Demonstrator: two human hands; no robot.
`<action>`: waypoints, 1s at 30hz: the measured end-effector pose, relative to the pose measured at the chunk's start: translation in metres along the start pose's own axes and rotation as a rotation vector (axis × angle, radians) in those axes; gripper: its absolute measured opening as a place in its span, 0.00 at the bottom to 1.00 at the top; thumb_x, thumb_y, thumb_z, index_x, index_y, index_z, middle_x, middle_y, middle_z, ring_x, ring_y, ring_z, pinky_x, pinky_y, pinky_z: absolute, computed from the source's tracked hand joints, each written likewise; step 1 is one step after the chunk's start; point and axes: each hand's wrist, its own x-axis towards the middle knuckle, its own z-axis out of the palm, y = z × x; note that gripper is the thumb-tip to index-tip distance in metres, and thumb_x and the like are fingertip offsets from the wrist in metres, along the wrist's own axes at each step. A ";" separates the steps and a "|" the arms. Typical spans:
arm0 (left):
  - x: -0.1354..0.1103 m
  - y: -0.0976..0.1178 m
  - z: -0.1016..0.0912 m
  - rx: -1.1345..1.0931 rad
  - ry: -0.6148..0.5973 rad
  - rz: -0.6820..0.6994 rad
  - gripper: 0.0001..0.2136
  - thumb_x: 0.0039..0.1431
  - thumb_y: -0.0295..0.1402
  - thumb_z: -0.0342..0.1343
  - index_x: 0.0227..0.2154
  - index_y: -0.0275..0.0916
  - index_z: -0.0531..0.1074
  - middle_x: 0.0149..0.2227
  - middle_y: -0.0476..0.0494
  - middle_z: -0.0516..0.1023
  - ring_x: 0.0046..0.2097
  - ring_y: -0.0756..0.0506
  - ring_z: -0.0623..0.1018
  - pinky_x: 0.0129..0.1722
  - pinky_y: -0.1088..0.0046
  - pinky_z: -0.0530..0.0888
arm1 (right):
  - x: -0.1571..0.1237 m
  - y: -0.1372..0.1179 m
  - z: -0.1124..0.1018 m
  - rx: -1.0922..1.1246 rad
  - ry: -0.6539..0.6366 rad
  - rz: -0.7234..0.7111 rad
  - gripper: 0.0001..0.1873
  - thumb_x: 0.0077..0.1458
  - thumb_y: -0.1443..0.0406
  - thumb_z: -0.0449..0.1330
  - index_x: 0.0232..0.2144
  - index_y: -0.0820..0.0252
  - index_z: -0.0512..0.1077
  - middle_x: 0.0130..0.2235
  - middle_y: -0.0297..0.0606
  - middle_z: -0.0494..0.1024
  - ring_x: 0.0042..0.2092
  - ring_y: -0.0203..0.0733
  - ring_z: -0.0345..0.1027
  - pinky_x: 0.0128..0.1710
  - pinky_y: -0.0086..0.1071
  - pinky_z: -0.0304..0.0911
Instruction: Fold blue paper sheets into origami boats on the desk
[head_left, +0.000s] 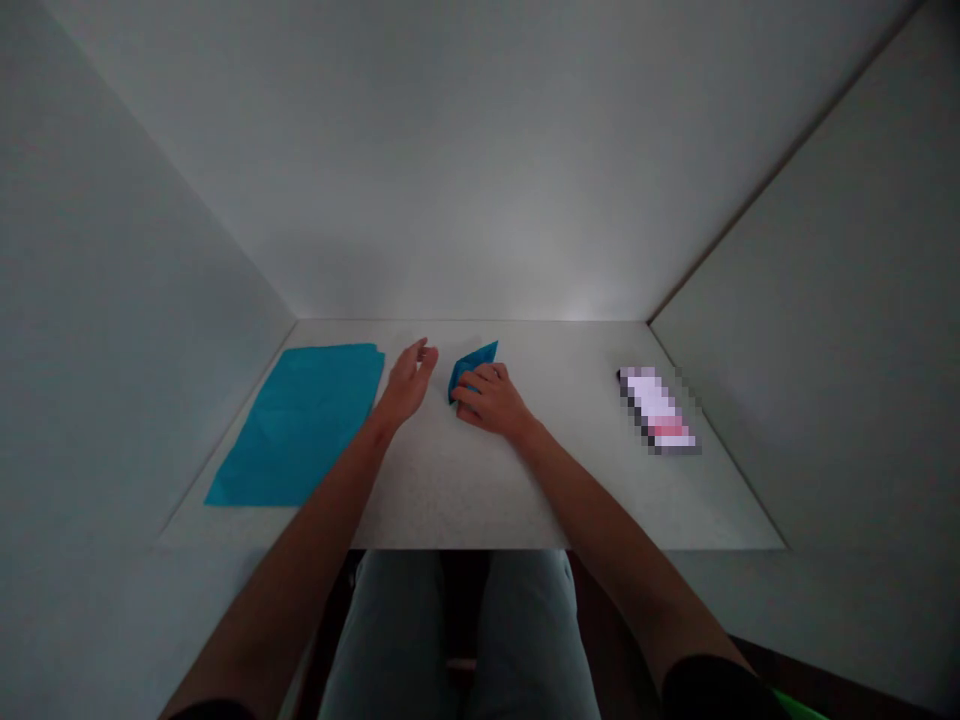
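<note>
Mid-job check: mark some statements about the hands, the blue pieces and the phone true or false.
1. The right hand is touching the folded blue piece. True.
2. The left hand is holding the phone. False: the phone lies on the table, well to the right of both hands.
3. The flat blue sheet lies left of the folded piece. True.
4. The flat sheet is smaller than the folded piece. False: it is clearly larger.

R grip (491,397) holding folded blue paper (472,358), L grip (410,378) btwn it & blue sheets (304,420), phone (660,408) at R
</note>
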 end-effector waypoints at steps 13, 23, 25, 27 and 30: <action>0.038 -0.046 0.042 -0.245 -0.169 0.124 0.14 0.62 0.40 0.64 0.47 0.40 0.80 0.40 0.41 0.85 0.40 0.44 0.83 0.44 0.66 0.79 | -0.008 0.003 -0.007 0.140 0.054 -0.093 0.07 0.70 0.63 0.64 0.37 0.47 0.80 0.45 0.34 0.81 0.49 0.47 0.64 0.51 0.44 0.52; 0.023 -0.020 0.038 -0.242 -0.158 0.345 0.14 0.64 0.35 0.61 0.52 0.43 0.71 0.34 0.50 0.79 0.33 0.50 0.79 0.31 0.78 0.74 | -0.013 0.026 0.005 0.322 0.296 0.465 0.08 0.68 0.58 0.64 0.45 0.50 0.82 0.47 0.43 0.75 0.46 0.49 0.70 0.48 0.46 0.66; 0.023 -0.018 0.038 -0.214 -0.174 0.364 0.10 0.65 0.35 0.61 0.48 0.43 0.73 0.34 0.49 0.80 0.34 0.49 0.80 0.33 0.77 0.75 | -0.014 0.031 0.010 0.425 0.287 0.499 0.09 0.67 0.59 0.64 0.47 0.50 0.81 0.48 0.43 0.77 0.45 0.48 0.72 0.48 0.46 0.70; 0.022 -0.018 0.038 -0.187 -0.166 0.364 0.08 0.65 0.34 0.60 0.46 0.43 0.74 0.36 0.48 0.81 0.35 0.49 0.81 0.34 0.76 0.76 | -0.015 0.035 0.013 0.523 0.254 0.502 0.12 0.66 0.62 0.62 0.50 0.50 0.79 0.47 0.41 0.79 0.46 0.47 0.75 0.50 0.45 0.73; 0.022 -0.019 0.038 -0.137 -0.108 0.323 0.08 0.64 0.32 0.61 0.45 0.42 0.76 0.38 0.47 0.83 0.37 0.48 0.81 0.35 0.75 0.77 | -0.015 0.036 0.013 0.577 0.215 0.468 0.16 0.66 0.65 0.60 0.54 0.49 0.78 0.49 0.41 0.82 0.48 0.48 0.77 0.53 0.46 0.74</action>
